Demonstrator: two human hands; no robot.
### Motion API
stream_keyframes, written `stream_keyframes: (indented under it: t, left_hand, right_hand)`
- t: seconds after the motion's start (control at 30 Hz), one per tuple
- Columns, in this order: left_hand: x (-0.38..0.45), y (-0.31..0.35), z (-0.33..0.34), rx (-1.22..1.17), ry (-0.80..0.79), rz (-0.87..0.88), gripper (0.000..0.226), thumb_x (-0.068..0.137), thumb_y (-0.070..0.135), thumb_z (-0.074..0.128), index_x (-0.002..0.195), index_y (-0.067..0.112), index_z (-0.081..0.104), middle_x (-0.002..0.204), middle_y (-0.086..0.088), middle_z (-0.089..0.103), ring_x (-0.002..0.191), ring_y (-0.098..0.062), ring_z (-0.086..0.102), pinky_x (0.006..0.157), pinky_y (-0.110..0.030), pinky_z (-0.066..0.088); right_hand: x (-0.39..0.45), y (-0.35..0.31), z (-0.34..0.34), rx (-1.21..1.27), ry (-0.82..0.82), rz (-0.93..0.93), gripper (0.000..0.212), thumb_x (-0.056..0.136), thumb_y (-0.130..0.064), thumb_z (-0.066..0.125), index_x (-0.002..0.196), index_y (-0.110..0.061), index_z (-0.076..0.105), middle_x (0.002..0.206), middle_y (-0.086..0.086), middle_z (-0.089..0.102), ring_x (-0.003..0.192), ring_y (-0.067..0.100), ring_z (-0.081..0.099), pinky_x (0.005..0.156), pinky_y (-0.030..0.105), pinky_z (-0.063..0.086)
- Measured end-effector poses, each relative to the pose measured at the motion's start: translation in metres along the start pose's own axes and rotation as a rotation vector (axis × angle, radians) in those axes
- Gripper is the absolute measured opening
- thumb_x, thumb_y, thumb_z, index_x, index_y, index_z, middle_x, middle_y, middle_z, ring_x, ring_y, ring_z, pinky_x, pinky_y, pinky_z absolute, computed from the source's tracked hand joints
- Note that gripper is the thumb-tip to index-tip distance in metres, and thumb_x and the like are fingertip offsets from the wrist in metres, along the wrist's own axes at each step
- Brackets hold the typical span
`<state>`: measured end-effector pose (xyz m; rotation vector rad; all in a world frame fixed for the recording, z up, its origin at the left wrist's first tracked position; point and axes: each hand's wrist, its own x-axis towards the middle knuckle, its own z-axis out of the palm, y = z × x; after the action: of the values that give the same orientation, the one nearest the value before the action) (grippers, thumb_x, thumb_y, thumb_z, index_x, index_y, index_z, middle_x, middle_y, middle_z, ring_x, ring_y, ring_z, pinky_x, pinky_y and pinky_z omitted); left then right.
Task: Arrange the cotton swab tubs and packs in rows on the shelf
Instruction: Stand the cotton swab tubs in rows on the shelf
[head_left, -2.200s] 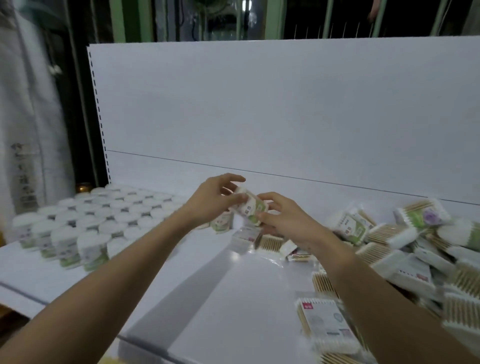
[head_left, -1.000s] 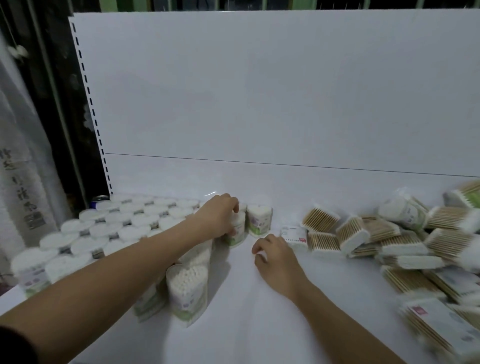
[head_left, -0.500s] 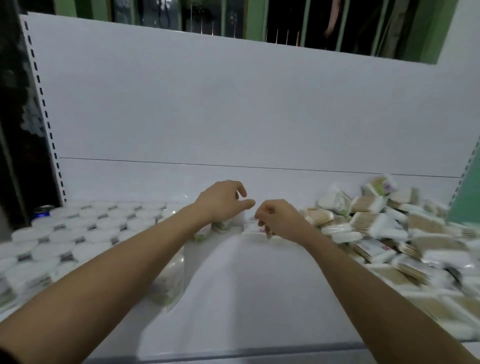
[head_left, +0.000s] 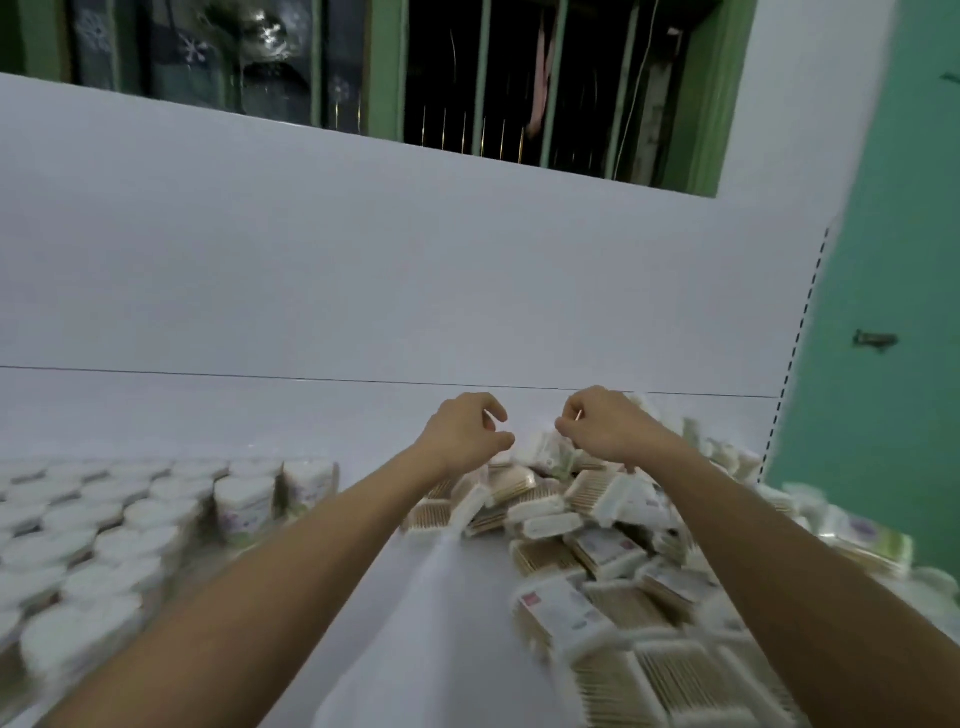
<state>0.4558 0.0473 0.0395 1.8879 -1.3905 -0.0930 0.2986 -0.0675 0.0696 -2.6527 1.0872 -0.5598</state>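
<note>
While the arranged tubs (head_left: 156, 514) stand far left of the fingers, both the left hand (head_left: 465, 434) and right hand (head_left: 602, 428) hover loosely curled, grasping nothing, just above the unsorted packs (head_left: 582, 519), probably to choose one.

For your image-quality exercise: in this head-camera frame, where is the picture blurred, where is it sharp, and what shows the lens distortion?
Head view: motion blur smears the rows of tubs at the lower left and the pile of packs at the lower right; the hands, left and right, and the back panel look sharper; the panel's dashed right edge bows, a wide-angle effect; the light is dim and bluish.
</note>
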Motion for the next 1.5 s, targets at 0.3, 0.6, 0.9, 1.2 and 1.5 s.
stream_keyframes:
  t: [0.3,0.6,0.9,1.2,1.5]
  left_hand:
    - [0.06,0.004,0.077,0.03,-0.021,-0.125,0.058,0.081,0.026,0.075,0.134,0.016,0.052,0.129,-0.004,0.055,0.111,-0.02,0.055,0.091,-0.026,0.043]
    - [0.075,-0.005,0.101,0.043,0.059,-0.141,0.061,0.074,0.019,0.082,0.13,0.02,0.055,0.122,-0.002,0.062,0.104,-0.015,0.057,0.085,-0.021,0.044]
    - [0.032,0.028,0.029,0.028,0.245,-0.033,0.059,0.078,0.027,0.078,0.133,0.025,0.057,0.118,0.003,0.059,0.108,-0.012,0.056,0.092,-0.028,0.048]
    - [-0.018,0.01,-0.04,0.017,0.312,-0.1,0.046,0.072,0.027,0.082,0.11,0.023,0.057,0.104,0.004,0.064,0.099,-0.012,0.062,0.084,-0.036,0.056]
    - [-0.074,-0.035,-0.1,0.24,0.192,-0.198,0.05,0.069,0.035,0.085,0.111,0.028,0.057,0.109,0.012,0.057,0.1,-0.01,0.056,0.077,-0.02,0.045]
  right_hand:
    - [0.044,0.067,0.005,-0.058,-0.046,-0.071,0.022,0.092,-0.036,0.052,0.079,-0.021,0.061,0.087,-0.001,0.066,0.081,0.024,0.062,0.088,0.047,0.05]
    - [0.059,0.089,0.013,0.008,-0.054,-0.198,0.021,0.096,-0.03,0.051,0.091,-0.016,0.065,0.09,0.001,0.069,0.07,0.017,0.058,0.057,0.026,0.039]
    - [0.036,0.062,0.025,0.866,-0.152,-0.237,0.022,0.099,-0.025,0.055,0.121,-0.023,0.055,0.113,0.0,0.058,0.085,0.019,0.068,0.068,0.032,0.058]
    - [0.015,-0.016,0.065,1.311,-0.355,-0.202,0.027,0.097,-0.008,0.058,0.123,-0.014,0.055,0.119,0.013,0.064,0.094,0.026,0.072,0.075,0.033,0.058]
    - [-0.014,-0.102,0.117,1.551,-0.568,-0.058,0.028,0.095,0.007,0.054,0.12,-0.005,0.049,0.107,0.02,0.068,0.087,0.026,0.071,0.071,0.027,0.059]
